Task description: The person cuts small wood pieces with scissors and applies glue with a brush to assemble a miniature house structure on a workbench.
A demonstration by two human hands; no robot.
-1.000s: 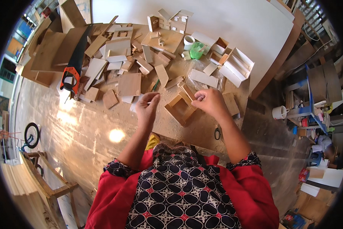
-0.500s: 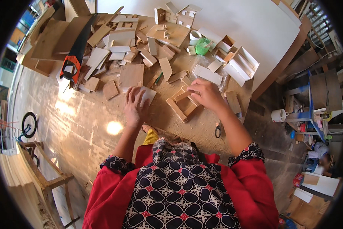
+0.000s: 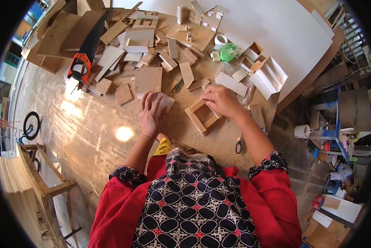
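Observation:
A small rectangular wooden frame lies on the workbench in front of me. My right hand is closed at its far side, the fingertips pinching the end of a short wooden strip that lies along that side. The fingers hide part of the frame's far right corner. My left hand is held with its fingers spread, holding nothing. It is over the near edge of a thin white panel; whether it touches the panel I cannot tell. A square brown board lies just beyond.
Wood offcuts are heaped at the far left, beside an orange-handled saw. A white cup, a green plastic bag and a white open box stand at the far right. Black-handled scissors lie near the bench's right edge.
The wooden strip in my right hand has come down from a slant above the frame to lie along its far side. My left hand stays spread by the white panel. The view has shifted slightly.

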